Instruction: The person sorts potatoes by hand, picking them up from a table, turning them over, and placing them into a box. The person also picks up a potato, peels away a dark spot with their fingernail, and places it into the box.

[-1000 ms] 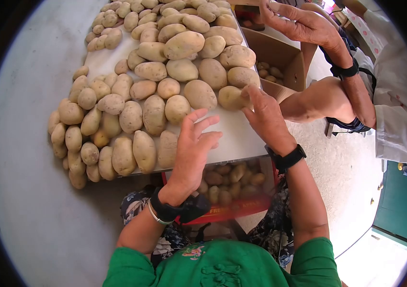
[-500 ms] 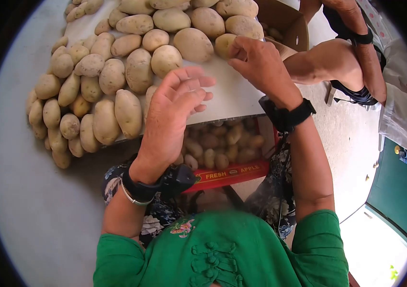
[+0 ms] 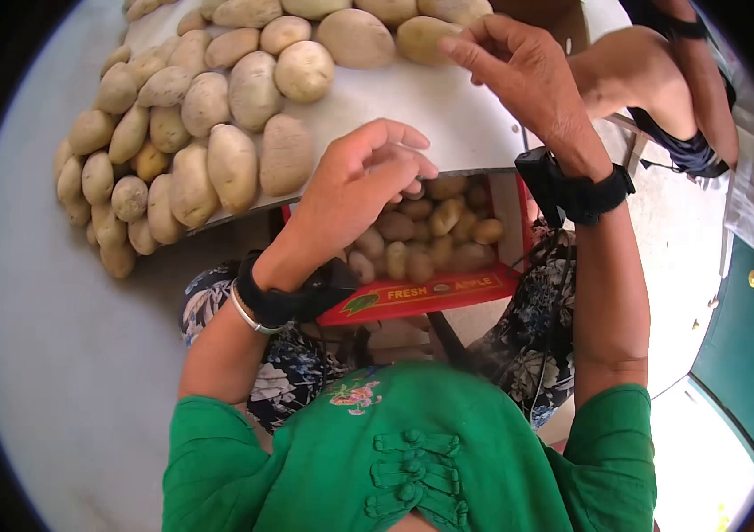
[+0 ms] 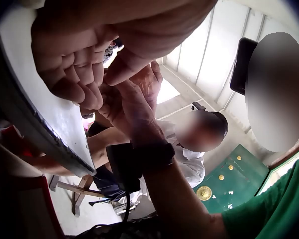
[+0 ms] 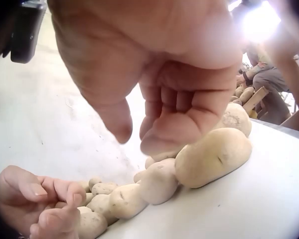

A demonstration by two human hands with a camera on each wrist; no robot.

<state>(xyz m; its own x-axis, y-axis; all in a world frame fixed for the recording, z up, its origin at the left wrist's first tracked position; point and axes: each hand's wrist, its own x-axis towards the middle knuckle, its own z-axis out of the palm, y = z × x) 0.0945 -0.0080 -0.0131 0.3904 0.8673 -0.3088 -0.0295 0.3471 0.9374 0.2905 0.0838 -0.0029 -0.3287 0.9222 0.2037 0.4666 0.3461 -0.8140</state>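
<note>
Many potatoes lie in rows on the white tabletop (image 3: 395,102). In the head view my right hand (image 3: 532,84) hovers at the right end of the nearest row, its fingertips beside an oval potato (image 3: 426,41). The right wrist view has its thumb and bent fingers apart, with nothing between them, above that potato (image 5: 214,157). My left hand (image 3: 355,191) hangs over the table's front edge, fingers loosely bent and holding nothing. Closest to it on the table is a brownish potato (image 3: 286,155). The left wrist view gives its palm and fingers (image 4: 72,69).
Below the table edge, between the knees, a red box (image 3: 430,297) marked "FRESH APPLE" holds several smaller potatoes (image 3: 430,230). Another person's leg (image 3: 639,75) is at the right, near a cardboard box (image 3: 563,22). A green door (image 4: 234,174) stands farther off.
The head view has tilted down, so table and potatoes sit higher in it. My left hand has moved rightward over the table edge. My right hand has drawn slightly right of the oval potato.
</note>
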